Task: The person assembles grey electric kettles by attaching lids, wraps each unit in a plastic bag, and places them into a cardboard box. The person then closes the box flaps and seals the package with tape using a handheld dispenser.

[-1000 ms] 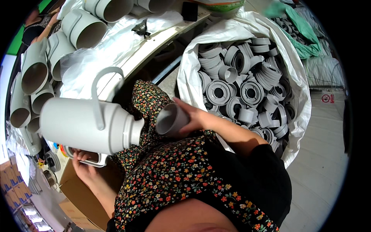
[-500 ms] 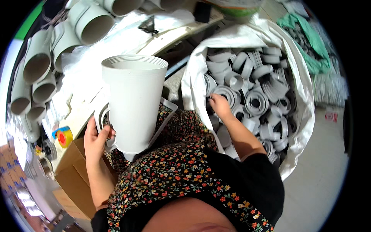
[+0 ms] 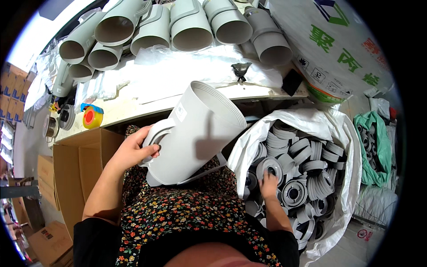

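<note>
My left hand (image 3: 134, 150) is closed around the handle of a large light grey plastic jug (image 3: 187, 140). The jug rests over my lap, tilted so that its wide ringed mouth points up and to the right. To the right, my right hand (image 3: 269, 187) reaches down into a white woven sack (image 3: 242, 153) full of round grey lids. Its fingers are closed on one round grey lid (image 3: 272, 165) at the top of the pile; the fingertips are partly hidden.
Several grey jugs (image 3: 191, 39) lie along the table's back. On the table are a tape roll (image 3: 92, 117), a small dark funnel-shaped piece (image 3: 241, 70) and a black phone-like slab (image 3: 292, 82). An open cardboard box (image 3: 69, 153) stands left; a green bag (image 3: 373, 171) stands right.
The view has swung, showing more of the table. The jug has tipped from upright to leaning right, still in my left hand. My right hand has moved onto a lid.
</note>
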The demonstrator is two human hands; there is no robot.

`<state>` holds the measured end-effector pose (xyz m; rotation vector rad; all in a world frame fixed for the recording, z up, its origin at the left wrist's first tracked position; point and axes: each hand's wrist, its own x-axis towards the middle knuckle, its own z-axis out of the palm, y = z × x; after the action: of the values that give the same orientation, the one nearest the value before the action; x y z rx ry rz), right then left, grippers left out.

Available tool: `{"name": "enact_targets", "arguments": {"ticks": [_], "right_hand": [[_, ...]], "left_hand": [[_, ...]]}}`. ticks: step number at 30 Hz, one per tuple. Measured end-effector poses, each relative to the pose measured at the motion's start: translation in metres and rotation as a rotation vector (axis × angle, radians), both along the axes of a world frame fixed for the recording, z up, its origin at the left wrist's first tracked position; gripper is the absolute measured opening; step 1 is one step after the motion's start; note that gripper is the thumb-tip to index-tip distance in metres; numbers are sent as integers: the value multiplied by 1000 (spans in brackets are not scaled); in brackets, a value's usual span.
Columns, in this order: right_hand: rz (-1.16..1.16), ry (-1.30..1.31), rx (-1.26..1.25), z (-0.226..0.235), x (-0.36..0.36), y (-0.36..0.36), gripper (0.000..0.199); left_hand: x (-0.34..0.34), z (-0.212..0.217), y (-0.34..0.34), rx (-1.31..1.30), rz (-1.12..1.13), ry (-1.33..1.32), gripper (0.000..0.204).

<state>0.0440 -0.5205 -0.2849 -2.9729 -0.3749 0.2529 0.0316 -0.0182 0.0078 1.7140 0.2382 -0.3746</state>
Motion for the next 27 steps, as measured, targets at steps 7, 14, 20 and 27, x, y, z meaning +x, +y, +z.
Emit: {"name": "enact_targets", "arguments": {"ticks": [7,14,20,27], "right_hand": [[25,-295,998,232,63,102,55],[532,-467,914,295,80,168,56],[728,-463,934,298,85,194,57],[531,-299,892,300,88,192,51]], "left_hand": [[-16,14,-40,456,-405,-414,49],[-13,6,-31,431,-299,-499,54],[-4,-6,21,-2,-321,-147,57],[-7,-3,-2,248,-246,-124,30]]}}
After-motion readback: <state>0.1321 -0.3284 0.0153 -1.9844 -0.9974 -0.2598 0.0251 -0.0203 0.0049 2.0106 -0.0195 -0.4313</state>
